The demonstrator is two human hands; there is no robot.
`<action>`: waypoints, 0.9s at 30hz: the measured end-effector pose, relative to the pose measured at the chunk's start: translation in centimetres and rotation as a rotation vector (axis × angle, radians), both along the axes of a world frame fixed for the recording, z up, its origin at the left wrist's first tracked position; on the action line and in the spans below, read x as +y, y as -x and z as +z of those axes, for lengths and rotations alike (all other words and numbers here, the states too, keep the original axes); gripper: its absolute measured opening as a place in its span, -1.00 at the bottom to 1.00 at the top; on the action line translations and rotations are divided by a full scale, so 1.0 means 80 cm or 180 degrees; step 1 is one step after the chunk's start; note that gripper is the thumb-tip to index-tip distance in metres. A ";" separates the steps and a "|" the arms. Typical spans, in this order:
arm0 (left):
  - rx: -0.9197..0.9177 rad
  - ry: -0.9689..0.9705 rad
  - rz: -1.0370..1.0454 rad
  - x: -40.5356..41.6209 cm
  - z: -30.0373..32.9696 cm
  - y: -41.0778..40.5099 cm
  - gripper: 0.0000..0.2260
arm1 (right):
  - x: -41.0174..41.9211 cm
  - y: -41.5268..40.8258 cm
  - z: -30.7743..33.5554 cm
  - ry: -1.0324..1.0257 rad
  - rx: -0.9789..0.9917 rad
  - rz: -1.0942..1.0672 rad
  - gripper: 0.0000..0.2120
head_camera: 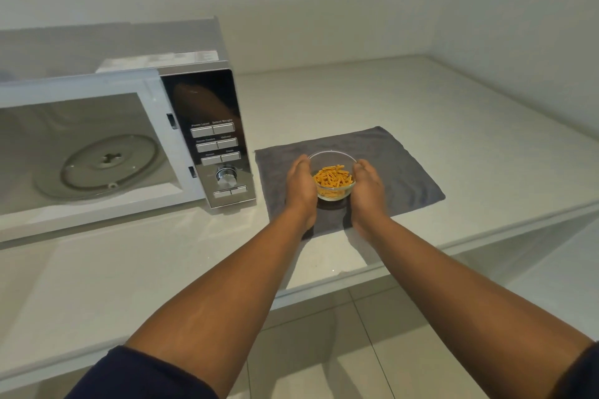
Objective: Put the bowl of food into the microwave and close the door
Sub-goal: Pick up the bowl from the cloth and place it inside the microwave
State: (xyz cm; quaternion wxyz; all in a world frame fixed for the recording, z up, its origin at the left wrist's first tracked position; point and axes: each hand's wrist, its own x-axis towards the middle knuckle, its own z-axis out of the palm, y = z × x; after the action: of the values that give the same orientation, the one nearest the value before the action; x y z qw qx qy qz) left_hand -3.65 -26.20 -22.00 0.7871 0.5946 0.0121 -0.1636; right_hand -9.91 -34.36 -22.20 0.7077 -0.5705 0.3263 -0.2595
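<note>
Both hands, left hand (300, 184) and right hand (368, 185), cup the clear glass bowl of orange pasta (332, 175) between curled fingers, the open white microwave (97, 152) lying to their left.

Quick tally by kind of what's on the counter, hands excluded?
Microwave: 1, door open
Glass bowl of orange food: 1
Grey cloth under the bowl: 1
Total: 3
</note>
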 end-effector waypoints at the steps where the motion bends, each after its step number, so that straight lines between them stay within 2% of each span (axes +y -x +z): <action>1: -0.0005 -0.0015 0.0021 0.009 0.001 0.005 -0.61 | 0.010 0.005 0.002 0.0002 -0.0006 0.0007 -0.56; 6: 0.0036 0.0100 0.0211 0.058 0.005 0.030 -0.62 | 0.064 0.028 0.007 -0.0075 -0.0058 0.0019 -0.56; 11: 0.0165 0.0257 0.0447 0.111 0.005 0.060 -0.78 | 0.124 0.043 0.005 -0.0321 -0.0136 -0.0042 -0.58; 15: 0.0193 0.0310 0.0894 0.149 0.002 0.072 -0.70 | 0.169 0.045 0.003 -0.0487 -0.0206 0.0012 -0.61; 23: 0.0056 0.0199 0.1466 0.249 0.012 0.063 -0.79 | 0.271 0.029 0.002 -0.0676 -0.0322 0.0570 -0.66; 27: 0.0034 0.0157 0.1669 0.299 0.017 0.048 -0.70 | 0.321 0.011 0.003 -0.0590 -0.0310 0.0864 -0.61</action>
State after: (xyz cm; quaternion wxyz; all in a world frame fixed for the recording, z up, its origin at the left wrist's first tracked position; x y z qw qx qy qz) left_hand -7.48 -2.25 -20.60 0.8168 0.5510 0.1658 0.0426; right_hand -10.82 -8.71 -21.97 0.8008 -0.5283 0.2341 -0.1576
